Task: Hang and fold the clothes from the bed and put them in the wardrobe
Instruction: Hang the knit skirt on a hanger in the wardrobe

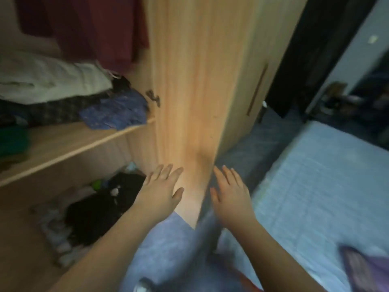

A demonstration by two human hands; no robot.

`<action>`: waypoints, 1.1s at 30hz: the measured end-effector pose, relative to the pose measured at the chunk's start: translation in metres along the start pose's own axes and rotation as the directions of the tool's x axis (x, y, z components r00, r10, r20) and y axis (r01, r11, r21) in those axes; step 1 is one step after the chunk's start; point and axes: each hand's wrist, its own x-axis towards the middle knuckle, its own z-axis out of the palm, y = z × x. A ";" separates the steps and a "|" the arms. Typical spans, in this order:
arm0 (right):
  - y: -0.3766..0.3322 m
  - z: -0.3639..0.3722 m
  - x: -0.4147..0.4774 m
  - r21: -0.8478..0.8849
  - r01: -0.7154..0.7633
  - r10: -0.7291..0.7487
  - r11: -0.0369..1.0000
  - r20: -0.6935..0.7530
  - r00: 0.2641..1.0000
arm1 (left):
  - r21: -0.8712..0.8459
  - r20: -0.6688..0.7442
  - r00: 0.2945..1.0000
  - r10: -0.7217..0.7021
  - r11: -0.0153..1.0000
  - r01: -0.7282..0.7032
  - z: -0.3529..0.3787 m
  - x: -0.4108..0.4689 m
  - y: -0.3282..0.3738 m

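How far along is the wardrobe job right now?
Done: folded clothes lie on the wardrobe shelf and dark red garments hang above. In hand: nothing; left hand and right hand are open by the wardrobe door. Left: a purple garment on the bed.

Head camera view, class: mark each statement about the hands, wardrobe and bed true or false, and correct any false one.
1. Both hands are empty. True: the left hand and right hand are open, holding nothing.
2. The wardrobe door is shut. False: it stands open.
3. Dark red clothing hangs inside. True.
4. The shelf holds nothing. False: folded clothes lie on it.
5. The bed has a red cover. False: it is pale blue.
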 end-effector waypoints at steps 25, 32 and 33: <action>0.404 -0.129 -0.359 -0.022 -0.774 0.752 0.633 -0.217 0.622 | -0.208 0.360 0.570 0.739 0.659 -0.723 0.253 -0.024 0.522; 0.525 -0.114 -0.352 -0.010 -0.828 0.823 0.560 -0.109 0.558 | -0.390 0.470 0.475 0.744 0.658 -0.644 0.347 0.025 0.619; 0.542 -0.112 -0.352 0.003 -0.833 0.828 0.554 -0.110 0.550 | -0.394 0.486 0.461 0.742 0.657 -0.642 0.360 0.031 0.632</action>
